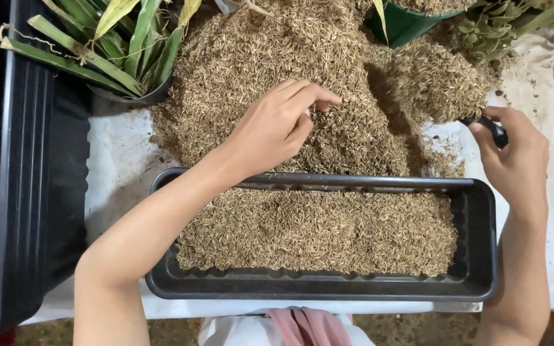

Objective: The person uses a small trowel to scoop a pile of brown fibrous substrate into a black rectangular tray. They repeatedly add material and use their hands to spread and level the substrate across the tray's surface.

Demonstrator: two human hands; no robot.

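Husks filled most of the head view: a big tan heap of rice husks (302,77) lay on the white sheet (120,173) at the far side, and more of the same husk covered the floor of the black rectangular planter tray (479,256) just near you. Your left hand (277,128) rested on the near slope of the heap, just beyond the tray's far rim, with the fingers (315,95) curled loosely into the husk, holding nothing you could make out as a separate thing. Your left forearm crossed the tray's left end. Your right hand (514,154) sat past the tray's far right corner, closed on a small black handle (495,131); a husk-laden load (440,86) stood just beyond it, though the tool's own shape was hidden under the husk.

To the far left, a dark pot with long green striped leaves (117,45) stood at the heap's edge, and a tall black bin (33,192) ran down the left side. A green pot (402,25) touched the heap at the far right, with a spiky green plant (492,32) beside it. Pink cloth (306,323) showed at the near edge below the tray.
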